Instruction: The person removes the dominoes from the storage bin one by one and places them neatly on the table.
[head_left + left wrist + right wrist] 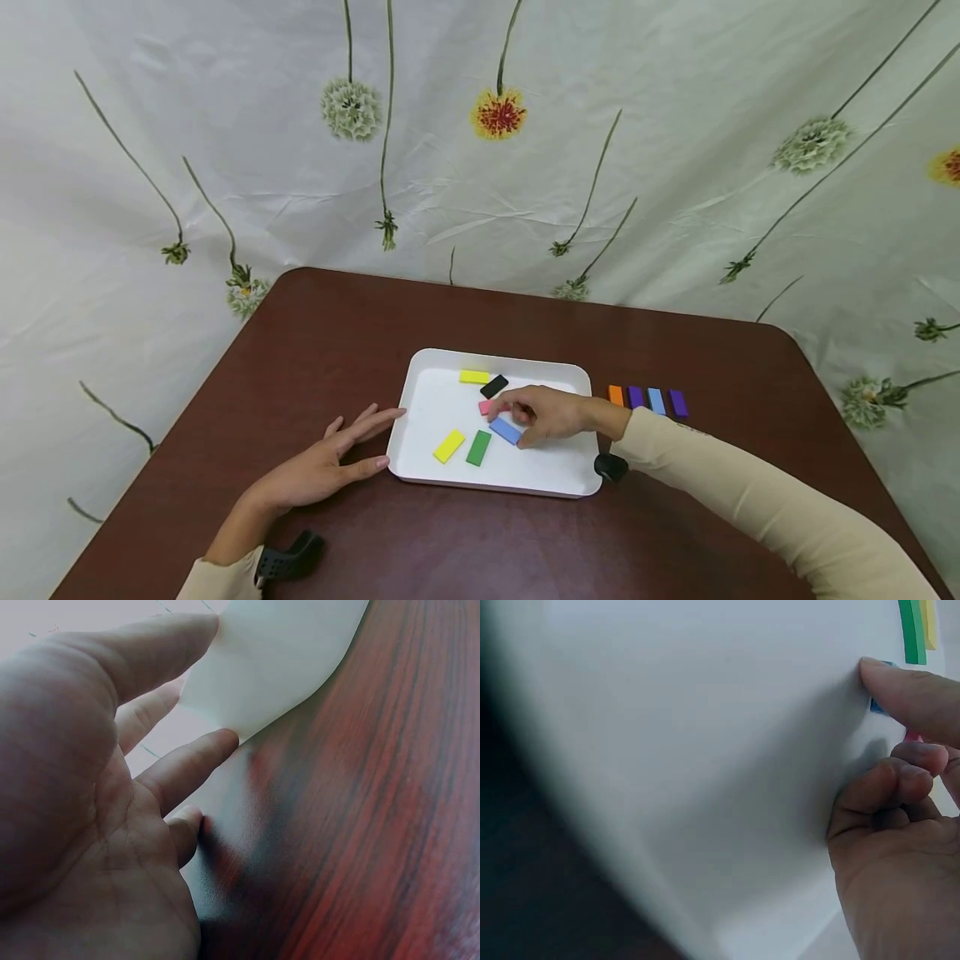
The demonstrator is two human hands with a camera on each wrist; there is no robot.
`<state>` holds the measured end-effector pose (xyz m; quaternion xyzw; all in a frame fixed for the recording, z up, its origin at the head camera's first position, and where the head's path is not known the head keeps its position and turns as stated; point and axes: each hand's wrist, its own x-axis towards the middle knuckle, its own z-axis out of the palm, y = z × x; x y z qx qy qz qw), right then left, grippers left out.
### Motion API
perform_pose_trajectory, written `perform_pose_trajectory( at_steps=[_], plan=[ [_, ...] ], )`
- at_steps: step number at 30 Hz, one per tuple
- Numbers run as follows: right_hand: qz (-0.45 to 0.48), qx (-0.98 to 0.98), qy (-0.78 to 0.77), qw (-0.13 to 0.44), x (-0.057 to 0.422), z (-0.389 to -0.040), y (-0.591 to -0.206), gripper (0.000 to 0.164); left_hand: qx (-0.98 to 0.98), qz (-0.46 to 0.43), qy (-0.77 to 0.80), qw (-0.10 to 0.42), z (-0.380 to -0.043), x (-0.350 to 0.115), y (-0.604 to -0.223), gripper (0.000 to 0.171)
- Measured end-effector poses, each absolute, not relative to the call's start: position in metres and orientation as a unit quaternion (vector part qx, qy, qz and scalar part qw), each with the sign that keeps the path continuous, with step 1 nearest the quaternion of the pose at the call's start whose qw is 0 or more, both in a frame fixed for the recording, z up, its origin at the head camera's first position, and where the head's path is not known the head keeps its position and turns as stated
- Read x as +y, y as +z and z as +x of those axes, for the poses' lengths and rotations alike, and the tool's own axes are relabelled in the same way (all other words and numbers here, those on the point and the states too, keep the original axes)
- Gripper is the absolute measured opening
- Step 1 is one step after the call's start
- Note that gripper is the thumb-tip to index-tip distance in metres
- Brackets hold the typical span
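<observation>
A blue block (pixel 505 431) lies slanted in the white tray (pixel 416 442). My right hand (pixel 546 414) reaches over the tray and pinches this block by its two ends between thumb and index finger; the other fingers are curled. In the right wrist view, the thumb partly hides the blue block (pixel 877 707). A pink block (pixel 484 407) is half covered by the same hand. My left hand (pixel 322 467), fingers spread and fairly straight, touches the tray's left rim. The left wrist view shows its fingertips against the tray wall (pixel 277 667).
Also in the tray are a green block (pixel 478 448), a black block (pixel 494 386), a yellow block (pixel 449 447) and another yellow block (pixel 474 377). Right of the tray, a row holds an orange block (pixel 616 395), purple blocks (pixel 678 404) and a light blue block (pixel 656 402) on the brown table (pixel 345 325).
</observation>
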<state>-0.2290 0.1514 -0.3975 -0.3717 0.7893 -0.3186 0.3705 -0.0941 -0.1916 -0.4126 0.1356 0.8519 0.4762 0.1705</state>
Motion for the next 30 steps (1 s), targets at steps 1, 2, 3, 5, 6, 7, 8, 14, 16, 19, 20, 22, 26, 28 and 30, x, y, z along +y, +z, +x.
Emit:
perform_pose_trajectory(
  at_steps=[1,2,3,5,6,7,8,14,16,19,20,22,26,28,30],
  plan=[
    [-0.376,0.791,-0.318,0.364,0.152,-0.229,-0.398,0.048,0.852,0.135,0.476,0.171,-0.094,-0.192,-0.412,0.062],
    [-0.379,0.793,-0.317,0.357,0.152,-0.229,-0.398,0.048,0.852,0.134,0.476,0.171,-0.095,-0.192,-0.412,0.062],
    [-0.382,0.794,-0.319,0.350,0.153,-0.229,-0.398,0.048,0.852,0.133,0.476,0.170,-0.095,-0.192,-0.411,0.062],
    [-0.388,0.794,-0.321,0.341,0.155,-0.228,-0.397,0.048,0.852,0.132,0.477,0.170,-0.095,-0.193,-0.411,0.062],
    [-0.391,0.794,-0.323,0.336,0.156,-0.227,-0.397,0.047,0.852,0.132,0.478,0.171,-0.095,-0.193,-0.411,0.062],
    [-0.393,0.793,-0.325,0.333,0.158,-0.226,-0.397,0.047,0.851,0.132,0.478,0.171,-0.094,-0.193,-0.411,0.062],
    [-0.394,0.794,-0.327,0.328,0.160,-0.225,-0.396,0.046,0.850,0.133,0.480,0.172,-0.094,-0.193,-0.411,0.062],
    [-0.395,0.789,-0.364,0.300,0.181,-0.229,-0.383,0.043,0.848,0.134,0.482,0.172,-0.094,-0.192,-0.411,0.062],
    [-0.385,0.789,-0.380,0.292,0.194,-0.235,-0.379,0.042,0.848,0.133,0.483,0.172,-0.094,-0.191,-0.411,0.062],
    [-0.361,0.793,-0.403,0.280,0.217,-0.244,-0.374,0.043,0.848,0.133,0.483,0.172,-0.094,-0.191,-0.411,0.062],
    [-0.351,0.797,-0.408,0.274,0.225,-0.246,-0.373,0.044,0.848,0.133,0.484,0.172,-0.094,-0.191,-0.410,0.062],
    [-0.333,0.805,-0.417,0.260,0.241,-0.250,-0.371,0.044,0.847,0.133,0.484,0.173,-0.095,-0.190,-0.410,0.062],
    [-0.309,0.822,-0.423,0.223,0.274,-0.254,-0.372,0.044,0.847,0.136,0.484,0.174,-0.096,-0.191,-0.410,0.062],
    [-0.295,0.830,-0.426,0.206,0.289,-0.255,-0.374,0.044,0.846,0.137,0.484,0.174,-0.097,-0.191,-0.411,0.062],
    [-0.276,0.834,-0.434,0.199,0.303,-0.254,-0.377,0.045,0.846,0.137,0.484,0.175,-0.098,-0.192,-0.411,0.062]
  ],
)
